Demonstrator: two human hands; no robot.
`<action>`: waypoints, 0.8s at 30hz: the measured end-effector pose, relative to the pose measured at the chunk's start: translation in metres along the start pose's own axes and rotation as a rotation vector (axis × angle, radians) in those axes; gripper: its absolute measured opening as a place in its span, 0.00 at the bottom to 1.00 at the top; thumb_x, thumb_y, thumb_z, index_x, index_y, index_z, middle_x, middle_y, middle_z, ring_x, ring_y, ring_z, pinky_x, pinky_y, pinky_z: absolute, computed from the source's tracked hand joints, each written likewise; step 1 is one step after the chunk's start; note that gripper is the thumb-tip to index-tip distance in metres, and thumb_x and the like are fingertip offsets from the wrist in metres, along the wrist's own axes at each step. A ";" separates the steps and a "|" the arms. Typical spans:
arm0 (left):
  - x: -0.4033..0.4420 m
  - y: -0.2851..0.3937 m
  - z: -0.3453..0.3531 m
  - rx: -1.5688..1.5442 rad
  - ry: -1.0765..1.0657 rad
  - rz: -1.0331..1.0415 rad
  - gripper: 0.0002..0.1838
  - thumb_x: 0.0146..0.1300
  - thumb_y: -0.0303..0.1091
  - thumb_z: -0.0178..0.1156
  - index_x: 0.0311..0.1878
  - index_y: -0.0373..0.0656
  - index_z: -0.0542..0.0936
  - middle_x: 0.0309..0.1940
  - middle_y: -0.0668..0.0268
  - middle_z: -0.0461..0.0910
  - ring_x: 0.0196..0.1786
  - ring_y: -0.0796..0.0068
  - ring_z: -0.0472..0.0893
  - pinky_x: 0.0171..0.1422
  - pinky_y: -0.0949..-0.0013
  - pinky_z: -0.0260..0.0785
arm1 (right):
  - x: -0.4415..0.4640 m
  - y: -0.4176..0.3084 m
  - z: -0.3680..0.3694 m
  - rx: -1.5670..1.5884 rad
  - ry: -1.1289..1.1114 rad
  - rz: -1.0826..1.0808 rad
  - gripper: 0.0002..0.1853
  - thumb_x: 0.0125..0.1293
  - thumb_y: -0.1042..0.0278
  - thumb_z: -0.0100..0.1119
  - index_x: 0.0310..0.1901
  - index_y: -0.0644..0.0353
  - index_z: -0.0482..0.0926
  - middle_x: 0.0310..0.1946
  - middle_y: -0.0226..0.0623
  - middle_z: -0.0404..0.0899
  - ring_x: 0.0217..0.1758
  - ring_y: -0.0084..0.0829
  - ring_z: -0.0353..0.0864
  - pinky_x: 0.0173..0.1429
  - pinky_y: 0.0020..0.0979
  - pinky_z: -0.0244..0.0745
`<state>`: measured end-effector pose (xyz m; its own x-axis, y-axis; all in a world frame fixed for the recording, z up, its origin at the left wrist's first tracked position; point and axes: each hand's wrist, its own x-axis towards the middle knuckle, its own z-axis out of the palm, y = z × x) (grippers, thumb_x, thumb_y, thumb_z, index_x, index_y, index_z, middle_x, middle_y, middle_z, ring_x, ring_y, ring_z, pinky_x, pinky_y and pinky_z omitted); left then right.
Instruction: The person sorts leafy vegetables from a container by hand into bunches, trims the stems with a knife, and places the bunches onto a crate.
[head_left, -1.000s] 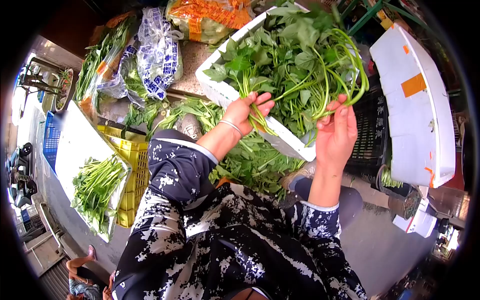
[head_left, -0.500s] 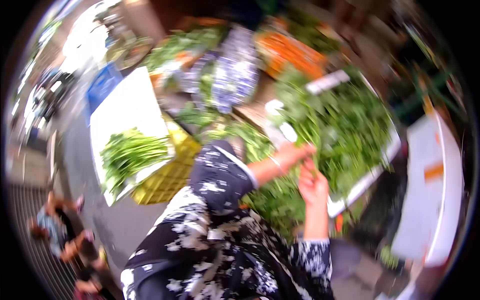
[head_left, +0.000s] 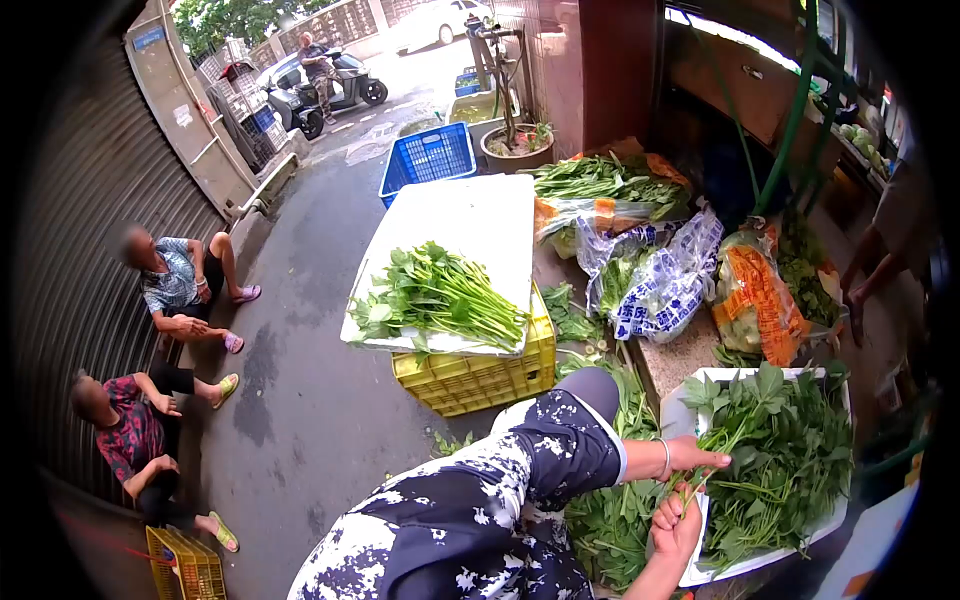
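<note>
From where I stood, the grey paved lane (head_left: 300,400) stretched widest of all. On it, a broad, flat white foam slab (head_left: 450,210) lay across a bright yellow lattice-sided plastic crate (head_left: 475,385). Near the person's knee stood a deep, rectangular white foam box (head_left: 677,415), heaped with loose dark green leafy stalks (head_left: 785,475). On the slab rested a full bunch of leafy greens (head_left: 445,300), its pale stems laid side by side, well apart from the box.

The left hand (head_left: 697,456), a thin bracelet at its wrist, was closed around some slender pale green stems (head_left: 722,440) at the near edge of the box, thumb stretched along them. Just beside it, the right hand (head_left: 677,520) pinched the lower ends between thumb and curled fingers; some fingertips were hidden from me.

To my eye, the stems were being gathered and evened. That handling called for a light, steady hold, with the ends kept level and the stalks unbruised.
</note>
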<state>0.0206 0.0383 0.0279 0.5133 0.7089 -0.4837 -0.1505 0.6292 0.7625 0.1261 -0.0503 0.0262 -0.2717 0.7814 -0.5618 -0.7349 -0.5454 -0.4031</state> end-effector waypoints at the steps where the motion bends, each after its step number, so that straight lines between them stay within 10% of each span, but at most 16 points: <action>1: 0.003 -0.003 0.001 0.058 0.005 -0.005 0.22 0.46 0.50 0.65 0.29 0.38 0.74 0.24 0.62 0.74 0.19 0.74 0.74 0.12 0.77 0.59 | -0.003 0.002 -0.001 -0.036 0.020 -0.020 0.07 0.65 0.63 0.42 0.34 0.56 0.67 0.11 0.22 0.55 0.09 0.14 0.48 0.10 0.16 0.44; 10: 0.013 -0.010 0.011 -0.027 0.127 -0.002 0.11 0.51 0.32 0.59 0.31 0.32 0.75 0.18 0.60 0.75 0.17 0.70 0.75 0.21 0.66 0.69 | -0.008 0.022 0.008 -0.608 0.286 -0.300 0.11 0.66 0.55 0.43 0.36 0.53 0.67 0.11 0.22 0.57 0.08 0.15 0.51 0.12 0.19 0.42; 19: 0.007 -0.009 -0.012 -0.151 -0.130 -0.335 0.15 0.57 0.45 0.56 0.33 0.42 0.72 0.28 0.62 0.77 0.29 0.67 0.78 0.30 0.62 0.73 | -0.032 0.011 0.007 -0.497 0.001 -0.169 0.14 0.67 0.61 0.39 0.36 0.63 0.70 0.12 0.23 0.60 0.11 0.13 0.53 0.15 0.16 0.45; 24: -0.018 -0.008 0.001 -0.086 -0.132 -0.159 0.34 0.54 0.58 0.53 0.56 0.42 0.59 0.47 0.58 0.73 0.46 0.64 0.76 0.28 0.64 0.73 | -0.037 0.011 0.002 -0.338 0.027 -0.150 0.14 0.67 0.62 0.40 0.35 0.65 0.69 0.11 0.23 0.58 0.10 0.14 0.52 0.14 0.16 0.45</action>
<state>0.0129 0.0202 0.0310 0.6417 0.5542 -0.5302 -0.1273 0.7586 0.6389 0.1261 -0.0845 0.0439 -0.1564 0.8543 -0.4957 -0.5176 -0.4983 -0.6955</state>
